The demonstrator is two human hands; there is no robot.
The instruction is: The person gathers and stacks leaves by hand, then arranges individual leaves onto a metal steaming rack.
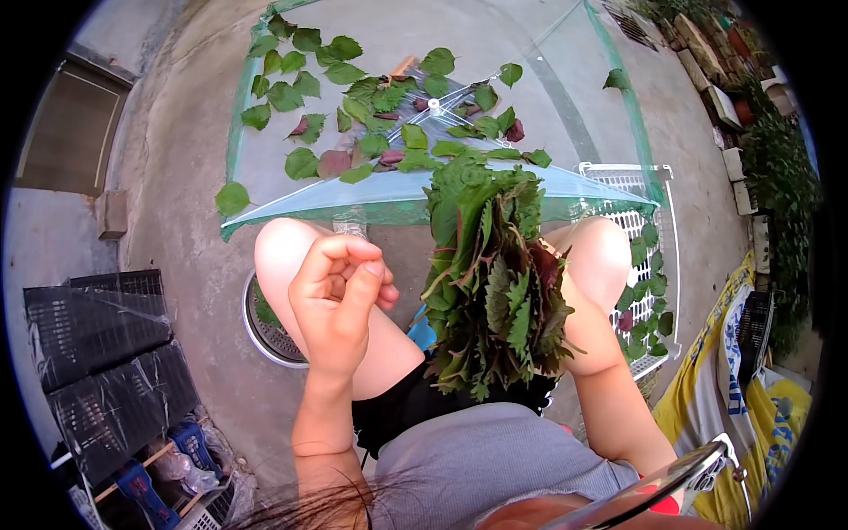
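Note:
My left hand is raised above my left knee, its fingers curled and the thumb resting against them; no leaf shows in it. A thick bunch of green and purple perilla leaves stands before my lap, stems and edges layered together. My right hand holds this bunch from the right side, with most of its fingers hidden behind the leaves. Beyond my knees, loose perilla leaves lie scattered over a folding mesh cover with a green border and a white centre hub.
A white plastic rack with more leaves stands to the right. Beside my left leg is a round metal-rimmed basket. Black crates are stacked at left; a yellow and white sack lies at right, near potted plants.

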